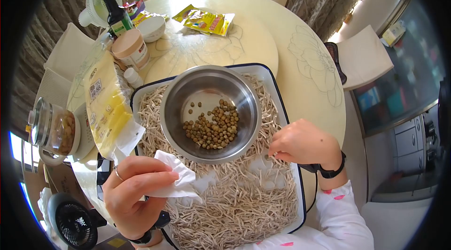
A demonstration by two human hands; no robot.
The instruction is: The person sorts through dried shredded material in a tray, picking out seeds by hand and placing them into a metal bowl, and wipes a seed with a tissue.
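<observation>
My left hand (136, 193) pinches a crumpled white tissue (176, 175) above the lower left side of the tray. A white tray with a dark blue rim (277, 81) holds a layer of pale, thin dried strips (235, 207). On those strips, toward the back, rests a steel bowl (211, 155) with several small round brown-green pellets or dried peas (218, 125) in it. Close to the tray's right side, my right hand (305, 143) has its fingertips pressed together down at the strips. Whatever sits between those fingertips is too small to make out.
On the table's left stand a yellow-white bag (105, 109), a lidded tub (131, 50), a dark bottle (116, 15), a white bowl (152, 29) and a glass teapot (58, 130). A yellow packet (202, 19) lies at the back. A small black fan (73, 219) is at lower left.
</observation>
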